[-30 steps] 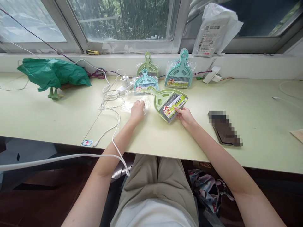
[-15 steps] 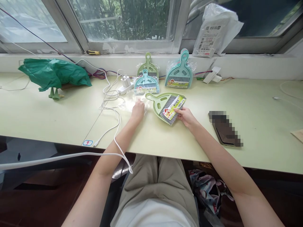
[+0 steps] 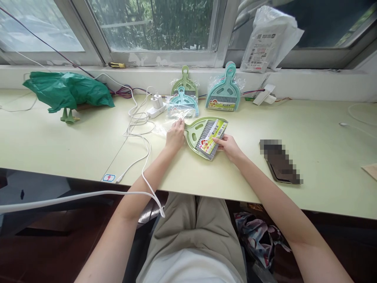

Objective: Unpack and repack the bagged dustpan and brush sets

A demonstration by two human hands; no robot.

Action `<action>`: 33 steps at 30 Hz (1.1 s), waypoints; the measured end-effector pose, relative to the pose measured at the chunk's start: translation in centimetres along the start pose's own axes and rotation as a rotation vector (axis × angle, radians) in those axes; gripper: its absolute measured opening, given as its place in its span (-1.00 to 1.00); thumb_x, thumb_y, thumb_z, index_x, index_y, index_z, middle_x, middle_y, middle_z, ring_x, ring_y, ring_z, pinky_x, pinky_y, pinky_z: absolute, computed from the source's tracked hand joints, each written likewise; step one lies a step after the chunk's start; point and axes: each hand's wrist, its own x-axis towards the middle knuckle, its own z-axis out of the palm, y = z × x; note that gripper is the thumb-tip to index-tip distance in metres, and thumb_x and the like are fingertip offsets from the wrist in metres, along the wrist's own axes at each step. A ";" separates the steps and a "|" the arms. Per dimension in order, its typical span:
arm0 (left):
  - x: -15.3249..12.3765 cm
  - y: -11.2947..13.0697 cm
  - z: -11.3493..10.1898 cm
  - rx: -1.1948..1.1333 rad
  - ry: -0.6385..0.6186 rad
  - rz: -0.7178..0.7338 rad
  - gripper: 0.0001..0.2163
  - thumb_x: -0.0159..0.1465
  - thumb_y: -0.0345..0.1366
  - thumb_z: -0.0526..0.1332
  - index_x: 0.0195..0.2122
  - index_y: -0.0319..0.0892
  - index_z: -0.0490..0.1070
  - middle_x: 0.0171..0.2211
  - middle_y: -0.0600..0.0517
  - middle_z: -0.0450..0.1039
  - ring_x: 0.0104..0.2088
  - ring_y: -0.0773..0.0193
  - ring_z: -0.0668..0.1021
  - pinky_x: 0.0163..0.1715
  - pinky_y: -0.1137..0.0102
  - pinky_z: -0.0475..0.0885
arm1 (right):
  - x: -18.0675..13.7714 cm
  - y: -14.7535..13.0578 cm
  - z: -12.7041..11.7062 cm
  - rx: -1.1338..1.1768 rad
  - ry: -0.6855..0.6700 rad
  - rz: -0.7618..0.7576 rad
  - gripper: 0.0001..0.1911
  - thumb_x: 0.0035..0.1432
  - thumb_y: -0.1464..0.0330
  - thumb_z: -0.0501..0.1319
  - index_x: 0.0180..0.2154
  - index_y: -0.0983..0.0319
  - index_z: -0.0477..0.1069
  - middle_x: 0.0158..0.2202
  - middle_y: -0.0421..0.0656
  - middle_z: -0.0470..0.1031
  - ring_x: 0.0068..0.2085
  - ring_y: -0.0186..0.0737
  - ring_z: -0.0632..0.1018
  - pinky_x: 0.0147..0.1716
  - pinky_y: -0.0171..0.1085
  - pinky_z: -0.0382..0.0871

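Observation:
A green dustpan and brush set (image 3: 194, 135) with grey bristles and a printed label card (image 3: 212, 136) is held just over the table, its handle pointing left. My right hand (image 3: 231, 148) is closed on the bristle edge, thumb on the card. At the handle end, my left hand (image 3: 176, 135) has its fingers closed on a clear plastic bag (image 3: 162, 126). Those fingers cover the tip of the handle, and whether they also grip it is hidden. Behind, a blue set (image 3: 182, 103) and a green set (image 3: 184, 80) stand in clear wrapping.
Several turquoise sets (image 3: 224, 90) lean against the sill at the right. A phone (image 3: 279, 161) lies right of my right arm. White cables (image 3: 145, 145) run from a power strip (image 3: 156, 111) across the table. A green plastic bag (image 3: 69, 92) sits far left.
My left hand has moved slightly right and up to the handle end, bringing the clear bag with it. The green set has shifted a little left and down in my right hand.

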 end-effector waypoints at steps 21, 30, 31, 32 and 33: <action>-1.2 2.4 -1.2 -0.339 0.037 0.319 -0.44 0.27 -0.54 -0.08 0.28 0.00 0.11 0.28 0.06 0.16 0.24 0.28 0.28 0.12 0.34 0.35 | 0.4 0.7 0.1 0.097 0.074 -0.079 -0.65 -0.10 0.26 0.43 -0.25 0.25 0.48 -0.23 -0.09 0.61 -0.28 -0.15 0.63 -0.27 -0.15 0.58; -1.0 2.6 -2.4 -0.210 0.326 -0.043 -0.45 0.37 -0.29 -0.06 0.37 0.02 -0.19 0.37 -0.04 -0.08 0.39 0.11 -0.10 0.29 -0.01 0.01 | 0.3 0.6 0.5 0.187 0.084 -0.146 -0.58 -0.17 0.20 0.45 -0.25 0.23 0.47 -0.19 -0.13 0.61 -0.24 -0.19 0.61 -0.24 -0.20 0.55; -1.0 2.5 -2.8 -0.187 0.372 -0.157 -0.41 0.37 -0.21 -0.02 0.37 -0.01 -0.26 0.39 -0.08 -0.17 0.39 0.06 -0.19 0.28 -0.07 -0.01 | 0.2 0.5 0.4 0.205 0.089 -0.155 -0.59 -0.17 0.20 0.45 -0.25 0.22 0.48 -0.18 -0.13 0.60 -0.24 -0.20 0.61 -0.23 -0.21 0.55; -1.0 2.4 -3.1 -0.179 0.399 -0.255 -0.36 0.36 -0.14 0.01 0.38 -0.03 -0.31 0.40 -0.11 -0.24 0.39 0.02 -0.26 0.27 -0.11 -0.03 | 0.2 0.4 0.4 0.225 0.089 -0.164 -0.60 -0.16 0.21 0.45 -0.26 0.22 0.48 -0.18 -0.14 0.60 -0.23 -0.21 0.61 -0.23 -0.21 0.55; -1.0 2.1 -3.3 -0.187 0.406 -0.329 -0.32 0.34 -0.11 0.03 0.38 -0.03 -0.35 0.40 -0.13 -0.28 0.38 -0.01 -0.30 0.25 -0.16 -0.04 | 0.2 0.3 0.4 0.245 0.087 -0.173 -0.61 -0.16 0.21 0.45 -0.26 0.22 0.48 -0.18 -0.15 0.60 -0.24 -0.22 0.61 -0.22 -0.23 0.54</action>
